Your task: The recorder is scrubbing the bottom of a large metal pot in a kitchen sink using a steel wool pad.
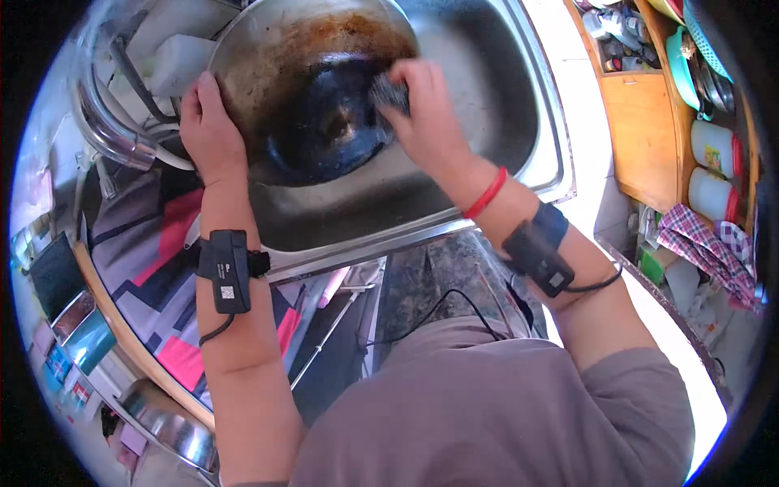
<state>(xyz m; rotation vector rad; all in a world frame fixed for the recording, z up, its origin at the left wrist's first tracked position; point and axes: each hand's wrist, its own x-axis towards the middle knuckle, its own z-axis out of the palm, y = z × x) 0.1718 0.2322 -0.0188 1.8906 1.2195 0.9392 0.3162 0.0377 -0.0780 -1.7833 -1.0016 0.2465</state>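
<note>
A large, round metal pan (pixel 255 115), browned and blackened on its surface, sits tilted in the stainless steel sink (pixel 487 128). My left hand (pixel 213 131) grips its left rim, thumb and fingers at the edge. A dark scouring pad (pixel 391 94) is held between the thumb and fingers of my right hand (pixel 429 115), against the right part of the blackened area. My right hand is slightly blurred. Whether the pan has a handle cannot be told.
A chrome faucet (pixel 115 131) curves beside my left hand, with a whitish container (pixel 182 64) behind. A patterned cloth (pixel 140 243) lies left of the sink. On the far right stand a wooden cabinet (pixel 645 134) and shelves with jars. A black cable (pixel 426 319) runs near my body.
</note>
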